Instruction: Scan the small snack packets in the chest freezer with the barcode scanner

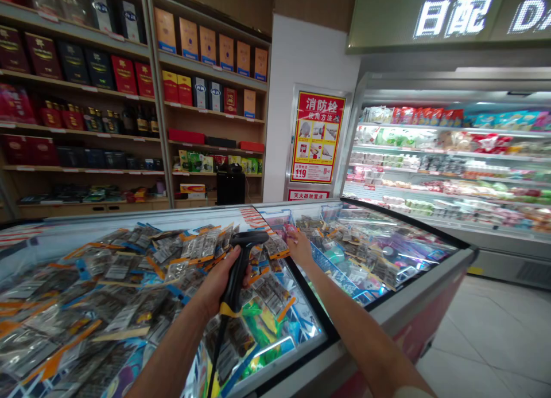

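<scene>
My left hand (224,280) is wrapped round the handle of a black barcode scanner (237,272). The scanner's head points away to the right, and its cord hangs down toward me. Farther forward, my right hand (298,246) is closed by the dark dividing edge of the chest freezer, its fingers at a small pink-red package (289,230) partly hidden by them. Many flat clear packets (129,266) with orange and blue edges lie spread across the freezer's left section. Green and yellow packs (262,323) show beneath the glass near the scanner.
The chest freezer (387,323) has a metal frame with a dark corner at right; a blue wire basket (329,266) sits inside. Shelves of boxed bottles (206,45) stand behind. A red fire-hydrant sign (318,137) hangs on the wall. An open refrigerated display (451,157) stands at right.
</scene>
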The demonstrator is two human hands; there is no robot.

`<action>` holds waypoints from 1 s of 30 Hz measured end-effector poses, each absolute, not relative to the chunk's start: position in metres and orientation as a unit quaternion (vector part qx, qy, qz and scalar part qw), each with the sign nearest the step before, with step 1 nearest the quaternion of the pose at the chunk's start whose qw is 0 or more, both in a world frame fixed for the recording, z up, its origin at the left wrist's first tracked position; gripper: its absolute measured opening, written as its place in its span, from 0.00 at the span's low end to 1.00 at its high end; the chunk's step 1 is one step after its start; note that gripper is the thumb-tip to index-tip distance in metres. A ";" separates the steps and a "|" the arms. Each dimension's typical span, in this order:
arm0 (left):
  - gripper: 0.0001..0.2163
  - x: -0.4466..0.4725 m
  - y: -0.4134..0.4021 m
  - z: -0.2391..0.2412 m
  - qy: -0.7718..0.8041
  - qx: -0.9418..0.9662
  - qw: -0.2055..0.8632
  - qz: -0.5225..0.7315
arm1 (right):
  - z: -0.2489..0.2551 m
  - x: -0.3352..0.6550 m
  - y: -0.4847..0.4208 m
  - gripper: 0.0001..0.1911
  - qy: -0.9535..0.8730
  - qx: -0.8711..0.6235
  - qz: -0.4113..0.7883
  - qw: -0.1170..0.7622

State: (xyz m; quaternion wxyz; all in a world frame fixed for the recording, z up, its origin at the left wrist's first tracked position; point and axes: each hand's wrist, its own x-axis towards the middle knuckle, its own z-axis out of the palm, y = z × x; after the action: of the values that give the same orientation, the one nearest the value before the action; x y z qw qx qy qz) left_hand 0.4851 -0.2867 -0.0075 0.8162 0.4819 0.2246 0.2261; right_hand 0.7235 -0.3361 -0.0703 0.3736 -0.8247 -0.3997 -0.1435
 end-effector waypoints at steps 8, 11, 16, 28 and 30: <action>0.13 0.487 -0.276 -0.010 0.260 0.466 0.808 0.250 | -0.079 0.801 -0.351 0.22 -0.314 -0.913 -0.114 0.235; 0.13 0.489 -0.274 -0.010 0.264 0.466 0.809 0.243 | -0.087 0.809 -0.359 0.20 -0.341 -0.924 -0.092 0.144; 0.12 0.488 -0.276 -0.009 0.269 0.462 0.808 0.247 | -0.078 0.801 -0.377 0.15 -0.351 -0.929 -0.079 0.087; 0.15 0.485 -0.276 -0.013 0.220 0.472 0.819 0.242 | -0.081 0.804 -0.363 0.21 -0.370 -0.922 -0.086 0.076; 0.15 0.486 -0.277 -0.012 0.224 0.475 0.816 0.243 | -0.077 0.795 -0.369 0.19 -0.383 -0.917 -0.092 0.064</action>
State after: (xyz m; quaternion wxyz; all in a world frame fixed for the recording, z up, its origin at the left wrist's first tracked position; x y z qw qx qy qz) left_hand 0.4860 -0.2767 -0.0124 0.8159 0.4745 0.2242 0.2426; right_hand 0.7950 -0.3694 -0.0773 0.0644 -0.9171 -0.3827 -0.0915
